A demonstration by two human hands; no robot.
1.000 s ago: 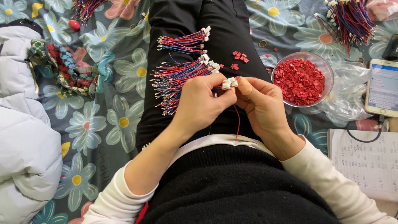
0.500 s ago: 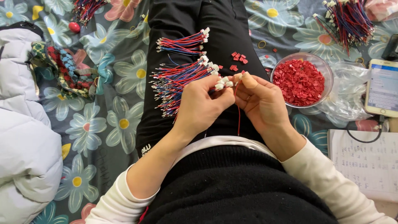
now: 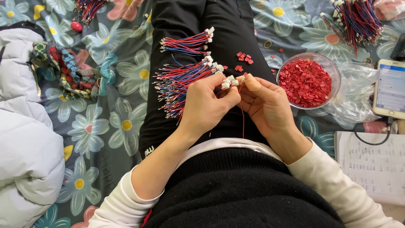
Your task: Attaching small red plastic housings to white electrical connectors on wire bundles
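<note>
Spread underneath all: a grey floral bedsheet [image 3: 114, 126], soft cloth printed with big pale-blue and pink daisies. At far left, a puffy white quilted jacket [image 3: 25, 139], and beside it a crumpled knitted scarf [image 3: 67, 71] in red, green and black checks. Down the middle, black trouser legs [image 3: 219, 33] serving as a lap, with a black knit sweater [image 3: 236, 190] over cream sleeves nearest the camera.

On the right, a round clear plastic bowl [image 3: 333, 69] heaped with tiny red plastic housings, sitting on a crinkled clear bag [image 3: 358, 97]; further right, a smartphone [image 3: 390, 88] with lit screen, and a sheet of handwritten paper [image 3: 375, 164] below it. Top right, a loose bundle of red, blue and black wires [image 3: 354, 21].

On the lap, two fanned wire bundles [image 3: 185, 80], thin red and blue leads ending in small white connectors, and a few loose red housings [image 3: 244, 59] scattered just above the hands.

Left hand [image 3: 209, 105] curled narrow, knuckles up, thumb and forefinger pinched on a cluster of white connectors [image 3: 230, 82]. Right hand [image 3: 268, 107] likewise closed to a pinch, fingertips meeting the left's at the connectors, thumb extended flat on top, a single red wire [image 3: 242, 122] hanging down between the palms. Both wrists bent inward, forearms angled up from the body.
</note>
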